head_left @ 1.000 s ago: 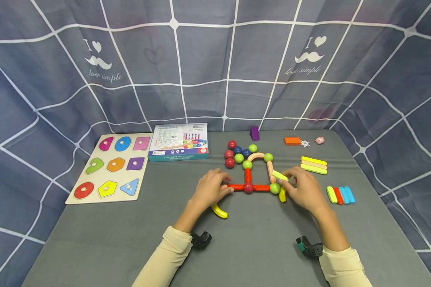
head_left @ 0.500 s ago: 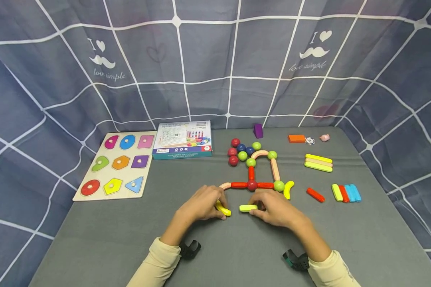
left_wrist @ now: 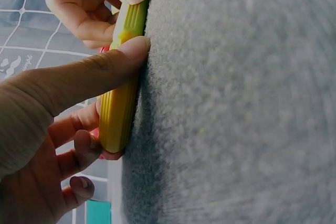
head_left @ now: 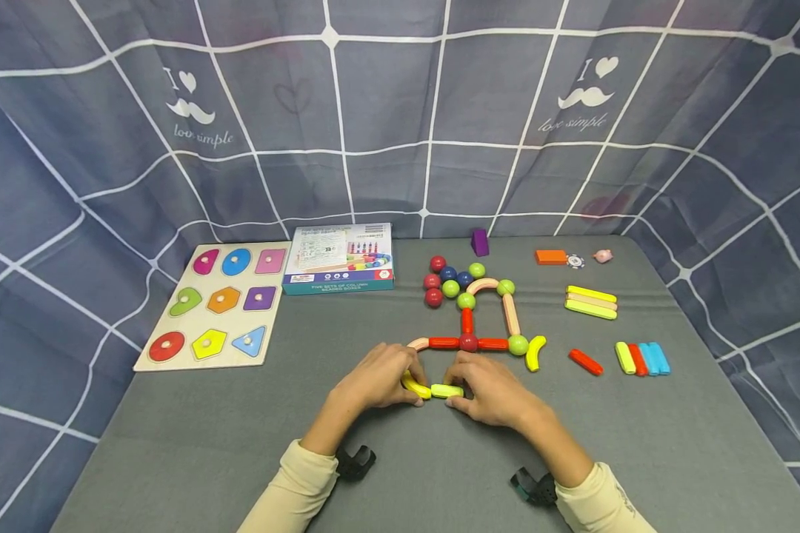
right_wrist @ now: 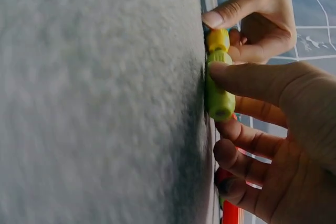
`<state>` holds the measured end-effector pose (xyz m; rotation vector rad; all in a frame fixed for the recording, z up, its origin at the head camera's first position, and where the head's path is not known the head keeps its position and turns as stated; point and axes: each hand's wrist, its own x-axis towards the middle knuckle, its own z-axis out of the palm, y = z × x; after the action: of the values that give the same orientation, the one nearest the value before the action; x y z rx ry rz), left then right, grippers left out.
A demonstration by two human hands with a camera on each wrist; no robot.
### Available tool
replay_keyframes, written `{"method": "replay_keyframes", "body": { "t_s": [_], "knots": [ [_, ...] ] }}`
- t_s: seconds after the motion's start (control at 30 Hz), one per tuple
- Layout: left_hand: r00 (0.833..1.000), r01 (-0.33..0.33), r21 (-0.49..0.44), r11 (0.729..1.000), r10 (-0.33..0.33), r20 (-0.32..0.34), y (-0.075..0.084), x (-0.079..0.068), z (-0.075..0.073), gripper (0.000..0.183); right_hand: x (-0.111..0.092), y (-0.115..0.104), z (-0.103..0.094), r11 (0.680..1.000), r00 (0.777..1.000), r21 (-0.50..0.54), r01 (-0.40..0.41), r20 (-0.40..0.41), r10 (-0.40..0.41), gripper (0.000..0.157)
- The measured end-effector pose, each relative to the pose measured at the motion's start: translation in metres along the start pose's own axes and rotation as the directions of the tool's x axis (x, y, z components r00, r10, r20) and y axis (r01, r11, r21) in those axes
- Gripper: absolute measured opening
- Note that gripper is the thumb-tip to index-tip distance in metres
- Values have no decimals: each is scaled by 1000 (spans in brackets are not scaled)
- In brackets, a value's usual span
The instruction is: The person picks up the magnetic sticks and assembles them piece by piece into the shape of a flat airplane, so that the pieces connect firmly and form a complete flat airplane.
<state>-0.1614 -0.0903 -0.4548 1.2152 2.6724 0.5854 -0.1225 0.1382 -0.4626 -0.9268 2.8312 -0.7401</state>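
Note:
My left hand (head_left: 380, 376) pinches a curved yellow stick (head_left: 416, 387) between thumb and fingers, low over the grey table. Facing it, my right hand (head_left: 490, 389) pinches a short straight yellow-green stick (head_left: 447, 391). The two sticks meet end to end in both wrist views, where the yellow-green stick (right_wrist: 221, 95) lines up with the yellow one (left_wrist: 116, 116). Just beyond the hands lies a joined figure of red sticks (head_left: 444, 343), a red ball (head_left: 469, 342), green balls (head_left: 518, 345), a peach straight stick (head_left: 510, 314) and a peach arch (head_left: 484, 284).
A shape puzzle board (head_left: 207, 307) and a flat box (head_left: 338, 259) stand at the back left. Loose balls (head_left: 433, 281) cluster behind the figure. Rightward lie a curved yellow stick (head_left: 535, 353), a red stick (head_left: 585, 362) and rows of coloured sticks (head_left: 643, 359).
My right hand has come left and nearer with the yellow-green stick, up to the yellow one. My left hand has taken hold of the curved yellow stick. A red stick now lies at right.

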Motion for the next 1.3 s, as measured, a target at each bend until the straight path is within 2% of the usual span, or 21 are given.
{"method": "replay_keyframes", "body": {
  "t_s": [0.2,0.3,0.4,0.47,0.77,0.93,1.07,1.17,1.3],
  "knots": [
    [1000,-3,-7,1000,3,-11,-1,-1,0,23,2,1,4,999,999,25,37,-25,-36,15],
    [1000,-2,-11,1000,2,-19,-2,-1,1,23,2,6,2,990,999,140,32,-41,-26,15],
    [1000,-2,-7,1000,2,-20,-2,-1,1,23,0,12,-1,960,999,280,9,-36,1,19],
    [1000,-6,-4,1000,5,-19,-3,-1,1,23,-2,16,-2,946,999,325,-1,-32,13,21],
    [1000,-5,-5,1000,5,-17,-1,0,2,22,-3,18,1,976,1000,217,-25,18,21,18],
    [999,-11,2,1000,11,-33,2,0,4,24,0,14,3,977,999,209,-32,33,25,17],
    [998,-49,11,999,50,-46,5,3,6,25,1,12,2,975,999,223,-25,35,18,17],
    [995,-81,19,997,82,-48,7,5,8,22,3,13,0,972,1000,235,1,9,-3,15],
    [996,-83,16,996,84,-40,8,6,9,20,14,20,-8,974,993,223,27,-114,-1,10]
  ]
}}
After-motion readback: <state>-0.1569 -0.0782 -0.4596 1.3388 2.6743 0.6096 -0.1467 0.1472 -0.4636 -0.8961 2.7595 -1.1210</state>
